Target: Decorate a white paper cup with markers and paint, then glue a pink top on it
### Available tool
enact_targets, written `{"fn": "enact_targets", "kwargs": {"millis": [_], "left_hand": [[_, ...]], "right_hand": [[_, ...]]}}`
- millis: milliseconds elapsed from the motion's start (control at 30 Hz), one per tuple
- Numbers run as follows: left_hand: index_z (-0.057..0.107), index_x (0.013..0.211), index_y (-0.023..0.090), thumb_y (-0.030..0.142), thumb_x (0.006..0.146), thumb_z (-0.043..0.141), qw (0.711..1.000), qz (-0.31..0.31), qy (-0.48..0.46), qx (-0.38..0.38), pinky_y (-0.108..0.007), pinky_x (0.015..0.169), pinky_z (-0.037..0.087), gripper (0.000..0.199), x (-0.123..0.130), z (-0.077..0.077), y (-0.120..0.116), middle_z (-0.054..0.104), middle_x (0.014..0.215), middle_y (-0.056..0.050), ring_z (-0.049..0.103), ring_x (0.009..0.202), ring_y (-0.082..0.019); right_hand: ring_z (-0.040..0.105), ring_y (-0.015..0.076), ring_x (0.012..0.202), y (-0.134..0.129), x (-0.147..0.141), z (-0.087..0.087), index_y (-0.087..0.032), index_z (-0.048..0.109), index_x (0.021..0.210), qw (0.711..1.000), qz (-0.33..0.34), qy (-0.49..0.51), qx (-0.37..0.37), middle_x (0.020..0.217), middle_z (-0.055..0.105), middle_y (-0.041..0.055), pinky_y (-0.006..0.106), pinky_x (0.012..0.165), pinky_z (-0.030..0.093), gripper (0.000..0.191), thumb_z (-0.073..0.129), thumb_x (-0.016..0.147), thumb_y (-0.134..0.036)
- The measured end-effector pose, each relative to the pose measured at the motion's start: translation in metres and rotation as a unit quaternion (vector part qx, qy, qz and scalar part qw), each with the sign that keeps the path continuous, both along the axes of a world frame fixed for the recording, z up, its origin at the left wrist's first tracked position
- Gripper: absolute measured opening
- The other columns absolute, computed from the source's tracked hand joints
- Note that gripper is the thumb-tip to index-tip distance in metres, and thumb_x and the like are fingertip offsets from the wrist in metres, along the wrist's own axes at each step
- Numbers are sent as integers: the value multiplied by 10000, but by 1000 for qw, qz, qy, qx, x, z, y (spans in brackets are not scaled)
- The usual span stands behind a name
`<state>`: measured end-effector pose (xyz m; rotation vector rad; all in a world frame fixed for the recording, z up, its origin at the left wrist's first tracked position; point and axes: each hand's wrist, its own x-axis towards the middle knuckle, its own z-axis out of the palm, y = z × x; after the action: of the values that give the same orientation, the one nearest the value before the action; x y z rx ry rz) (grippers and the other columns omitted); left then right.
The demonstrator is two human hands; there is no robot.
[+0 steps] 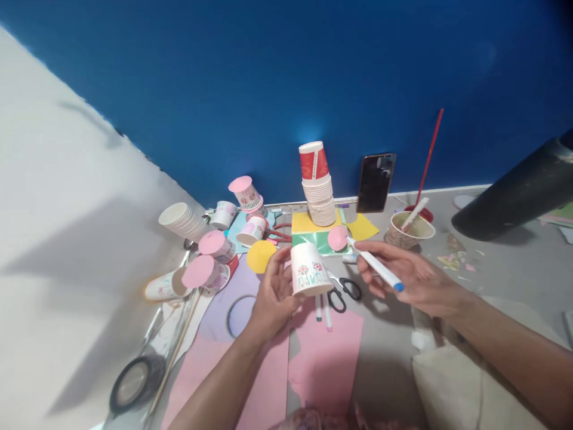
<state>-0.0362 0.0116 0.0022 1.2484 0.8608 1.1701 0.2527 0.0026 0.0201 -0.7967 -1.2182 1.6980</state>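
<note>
My left hand is closed around a white paper cup, turned upside down, with red flowers and teal lettering drawn on its side. In my right hand is a white marker with a blue end, its tip pointing left toward the cup but apart from it. A pink paper circle lies just behind the marker's tip. Below the cup are black-handled scissors and a pink-ended marker. Pink paper sheets spread under both.
Decorated cups with pink tops stand at left, near a cup stack. Behind are a red-topped cup stack and a phone against the blue wall. A tub and dark cylinder stand right; black tape lies front left.
</note>
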Motion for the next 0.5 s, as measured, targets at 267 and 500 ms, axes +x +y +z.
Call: {"fn": "enact_targets", "kwargs": {"millis": [267,500], "left_hand": [[524,1472,286,267,728,898,995,-96,-9,-36,-491,1137,540,833,2,-9,-10,636,1474,-154,619,1404,-350],[519,1467,289,101,712,763,991,-112,73,16,-525,1201,490,815,4,-10,-12,587,1499,-133,575,1430,-342]], "right_hand": [[642,150,582,-23,-16,0,-238,807,1073,967,-178,-134,127,741,741,34,268,498,548,334,716,976,-545],[713,181,576,-36,-22,13,-292,783,976,899,-272,-267,214,743,789,19,272,494,570,111,786,943,-398]]}}
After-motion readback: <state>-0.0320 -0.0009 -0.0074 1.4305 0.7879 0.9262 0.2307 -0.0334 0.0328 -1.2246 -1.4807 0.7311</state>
